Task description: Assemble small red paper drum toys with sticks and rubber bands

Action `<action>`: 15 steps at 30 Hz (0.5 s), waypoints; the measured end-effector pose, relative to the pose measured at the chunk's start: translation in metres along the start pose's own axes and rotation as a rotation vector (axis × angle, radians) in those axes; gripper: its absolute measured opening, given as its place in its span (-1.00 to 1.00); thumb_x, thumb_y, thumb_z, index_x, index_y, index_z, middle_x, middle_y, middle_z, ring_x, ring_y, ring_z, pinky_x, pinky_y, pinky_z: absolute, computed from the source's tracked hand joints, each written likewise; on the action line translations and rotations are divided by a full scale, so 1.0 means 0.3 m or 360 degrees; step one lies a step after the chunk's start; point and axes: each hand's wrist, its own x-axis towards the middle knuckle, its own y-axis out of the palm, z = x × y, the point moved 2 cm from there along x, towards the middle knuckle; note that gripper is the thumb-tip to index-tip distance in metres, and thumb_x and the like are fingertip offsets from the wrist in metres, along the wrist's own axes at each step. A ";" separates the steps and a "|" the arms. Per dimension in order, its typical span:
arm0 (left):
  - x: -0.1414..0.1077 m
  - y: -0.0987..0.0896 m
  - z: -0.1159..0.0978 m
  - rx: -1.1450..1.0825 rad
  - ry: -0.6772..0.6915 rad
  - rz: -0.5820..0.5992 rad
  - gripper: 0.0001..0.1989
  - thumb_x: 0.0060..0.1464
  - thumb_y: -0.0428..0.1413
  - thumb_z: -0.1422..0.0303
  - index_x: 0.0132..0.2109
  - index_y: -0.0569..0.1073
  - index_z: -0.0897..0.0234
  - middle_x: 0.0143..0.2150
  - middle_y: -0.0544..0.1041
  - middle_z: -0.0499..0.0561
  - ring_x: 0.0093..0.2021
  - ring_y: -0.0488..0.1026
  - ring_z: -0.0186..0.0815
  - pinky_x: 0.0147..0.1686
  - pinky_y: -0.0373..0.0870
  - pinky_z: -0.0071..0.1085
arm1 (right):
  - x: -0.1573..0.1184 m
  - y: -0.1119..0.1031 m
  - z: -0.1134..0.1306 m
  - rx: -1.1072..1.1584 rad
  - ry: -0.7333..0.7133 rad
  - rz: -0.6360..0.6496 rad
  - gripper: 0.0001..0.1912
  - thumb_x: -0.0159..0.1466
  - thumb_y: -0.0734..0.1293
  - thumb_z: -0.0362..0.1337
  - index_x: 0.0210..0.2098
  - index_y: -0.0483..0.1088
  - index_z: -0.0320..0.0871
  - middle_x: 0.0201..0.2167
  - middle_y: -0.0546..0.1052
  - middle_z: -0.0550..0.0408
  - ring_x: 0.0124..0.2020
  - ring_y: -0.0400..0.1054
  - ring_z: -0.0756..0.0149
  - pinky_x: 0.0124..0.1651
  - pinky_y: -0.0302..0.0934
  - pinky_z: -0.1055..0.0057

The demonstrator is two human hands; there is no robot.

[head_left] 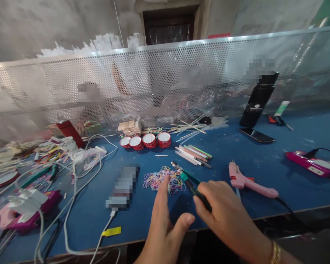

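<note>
My right hand (pixel 222 212) is closed around the handles of a pair of pliers (pixel 188 179) with green and black grips. The metal jaws point up and left, over the right edge of a pile of small multicoloured rubber bands (pixel 156 181). My left hand (pixel 165 223) is in front of that pile, its fingers stretched out and the thumb apart, with nothing visible in it. Beyond the pile lies a short pale stick (pixel 161 155). Behind it stand several small red drums with white tops (pixel 149 140).
A phone (pixel 125 183) on a cable lies left, by a cluttered heap (pixel 49 154). Colored pens (pixel 194 154) lie beyond the pliers. To the right are a pink glue gun (pixel 250 185), a dark phone (pixel 257 135) and a black bottle (pixel 257 102). A perforated metal panel (pixel 165 80) backs the table.
</note>
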 end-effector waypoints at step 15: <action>-0.004 0.051 -0.019 -0.0016 0.0199 -0.0243 -0.58 0.16 0.13 0.21 0.14 0.44 0.17 0.18 0.46 0.12 0.23 0.34 -0.09 0.23 0.28 -0.20 | -0.075 0.050 0.125 0.0447 -0.0003 0.0155 -0.29 0.38 0.14 -0.29 0.42 -0.25 -0.20 0.36 0.10 -0.19 0.36 0.04 0.06 0.21 0.26 0.14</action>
